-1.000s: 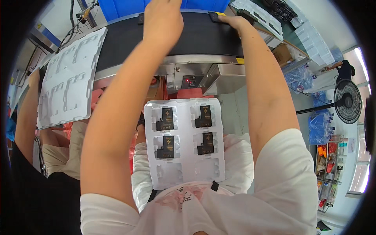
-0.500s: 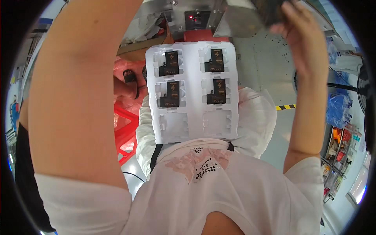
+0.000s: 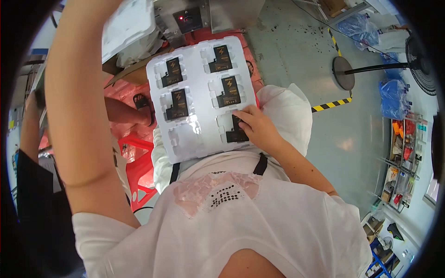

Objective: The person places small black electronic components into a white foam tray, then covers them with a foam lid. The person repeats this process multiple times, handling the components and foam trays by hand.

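Note:
A white plastic tray [image 3: 198, 78] with moulded compartments lies tilted across my lap. Black L-shaped phone batteries with a gold lightning mark sit in its upper and middle compartments, among them the upper-right battery [image 3: 222, 58] and the middle-left battery [image 3: 178, 104]. In the lower-right compartment lies another phone battery [image 3: 237, 132], with the fingers of my right hand [image 3: 260, 126] closed on its right side and upper end. Bare white plastic shows in the lower-left compartment. My left forearm [image 3: 83, 92] reaches up past the top edge, so that hand is out of view.
Beyond the tray stand a metal machine [image 3: 187, 19] with a red light and a stack of white trays [image 3: 127, 30]. A red stool [image 3: 139, 171] is at the left, near another person's sandalled foot [image 3: 143, 109]. A standing fan [image 3: 417, 65] and a shelf rack [image 3: 401, 162] are at the right.
My right hand has come down from the upper right to the tray's lower-right compartment, where a battery now lies. The view has shifted, and the left hand stays beyond the top edge.

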Motion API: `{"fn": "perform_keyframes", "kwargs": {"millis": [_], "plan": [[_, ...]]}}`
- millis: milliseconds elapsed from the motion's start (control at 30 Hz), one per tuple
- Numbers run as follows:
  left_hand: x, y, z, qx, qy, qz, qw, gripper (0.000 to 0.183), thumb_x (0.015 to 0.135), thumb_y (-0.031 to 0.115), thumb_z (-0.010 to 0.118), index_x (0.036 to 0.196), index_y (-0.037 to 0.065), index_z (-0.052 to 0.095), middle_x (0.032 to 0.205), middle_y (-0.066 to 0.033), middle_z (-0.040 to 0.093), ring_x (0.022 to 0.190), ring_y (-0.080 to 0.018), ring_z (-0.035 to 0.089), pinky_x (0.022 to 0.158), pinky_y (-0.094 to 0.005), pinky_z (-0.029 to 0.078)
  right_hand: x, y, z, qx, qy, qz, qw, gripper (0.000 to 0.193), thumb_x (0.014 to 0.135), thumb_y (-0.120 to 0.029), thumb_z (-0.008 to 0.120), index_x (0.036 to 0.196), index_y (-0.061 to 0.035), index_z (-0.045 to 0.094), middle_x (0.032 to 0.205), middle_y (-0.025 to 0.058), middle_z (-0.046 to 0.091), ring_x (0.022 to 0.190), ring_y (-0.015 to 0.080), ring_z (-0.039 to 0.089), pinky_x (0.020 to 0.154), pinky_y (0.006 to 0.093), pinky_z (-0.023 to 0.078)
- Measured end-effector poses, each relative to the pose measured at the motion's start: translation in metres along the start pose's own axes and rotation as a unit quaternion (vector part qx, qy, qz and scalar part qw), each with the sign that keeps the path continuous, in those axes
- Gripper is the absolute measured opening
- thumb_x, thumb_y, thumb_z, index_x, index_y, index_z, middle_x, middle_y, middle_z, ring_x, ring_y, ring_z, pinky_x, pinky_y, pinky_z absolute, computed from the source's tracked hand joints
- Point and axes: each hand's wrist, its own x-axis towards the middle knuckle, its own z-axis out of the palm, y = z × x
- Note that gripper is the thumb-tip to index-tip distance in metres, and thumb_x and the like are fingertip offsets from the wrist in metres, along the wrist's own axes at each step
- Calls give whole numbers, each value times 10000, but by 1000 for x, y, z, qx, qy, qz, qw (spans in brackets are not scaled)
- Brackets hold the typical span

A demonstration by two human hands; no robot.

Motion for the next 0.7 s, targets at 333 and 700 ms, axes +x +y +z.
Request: {"fn": "perform_keyframes", "kwargs": {"millis": [333, 700], "plan": [[-254, -81, 112, -275, -76, -416, 863, 206, 861, 179, 655, 962, 2, 681, 790, 1, 629, 699, -66, 546, 604, -220, 433, -25, 3, 3, -93, 16, -127, 987, 303, 750, -123, 671, 1047, -72, 633, 1170, 79, 573, 1078, 240, 529, 862, 391, 409], [-287, -91, 166, 141, 31, -191, 971, 494, 729, 262, 744, 1180, 109, 615, 1229, -121, 477, 1039, -301, 476, 884, -404, 403, -29, 6, 3, -81, 104, -142, 981, 190, 818, -130, 635, 983, -36, 639, 1155, 133, 573, 1066, 316, 532, 898, 417, 408]]}}
